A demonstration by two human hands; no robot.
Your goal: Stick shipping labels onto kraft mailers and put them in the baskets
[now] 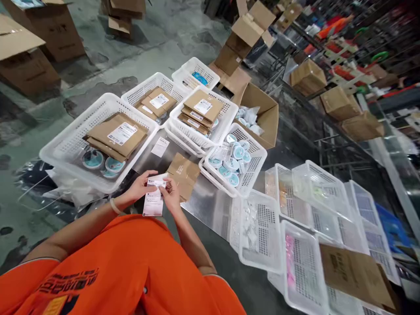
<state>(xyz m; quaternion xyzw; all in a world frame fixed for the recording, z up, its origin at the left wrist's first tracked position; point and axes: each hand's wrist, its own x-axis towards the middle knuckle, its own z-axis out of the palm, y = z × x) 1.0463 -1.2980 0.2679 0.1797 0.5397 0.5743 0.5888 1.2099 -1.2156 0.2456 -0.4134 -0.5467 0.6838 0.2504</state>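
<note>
A printed white label sheet hangs between my two hands in front of my orange shirt. My left hand pinches its left upper part, and my right hand grips the right upper edge. Just beyond my right hand, a flat brown cardboard mailer lies on the metal table. Farther off, another white label rests on the tabletop. To the left, a white basket holds stacked labelled mailers and round blue-and-white tubs.
More white baskets with mailers stand at the back. One basket contains several round tubs, and a cardboard box behind it holds wrapped items. Perforated bins fill the right side. Cartons sit on the floor at left.
</note>
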